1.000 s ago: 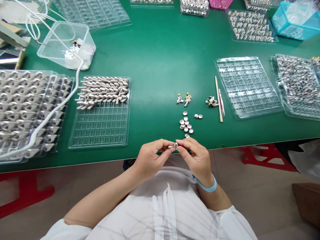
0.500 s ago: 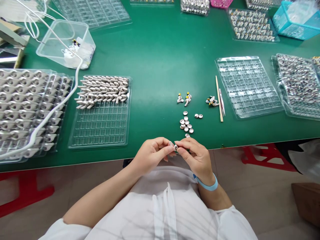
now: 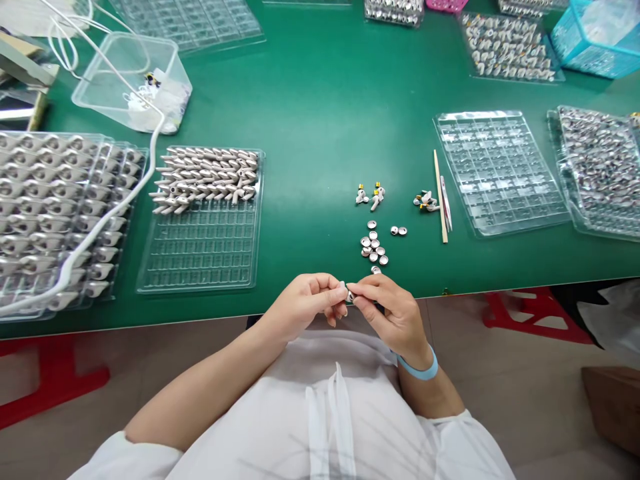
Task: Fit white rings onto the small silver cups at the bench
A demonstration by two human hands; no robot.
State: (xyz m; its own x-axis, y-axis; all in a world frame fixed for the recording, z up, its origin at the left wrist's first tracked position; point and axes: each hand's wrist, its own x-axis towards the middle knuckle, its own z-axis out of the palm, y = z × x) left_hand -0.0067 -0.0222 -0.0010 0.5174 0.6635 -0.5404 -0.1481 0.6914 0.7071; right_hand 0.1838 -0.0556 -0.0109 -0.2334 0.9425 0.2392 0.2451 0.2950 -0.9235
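In the head view, below the pile of round caps (image 3: 374,248), our left hand (image 3: 313,300) and right hand (image 3: 389,312) pinch a small shiny part (image 3: 350,296). We judge it light, stiff, perhaps slippery, best gripped by its edges. Right of the pile lie a wooden stick (image 3: 440,197) and tweezers (image 3: 446,205); just below it, one loose cap (image 3: 376,270) crowds our right hand.

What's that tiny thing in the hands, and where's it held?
A small shiny piece, pinched between the left hand and right hand; their grip hides exactly which parts.
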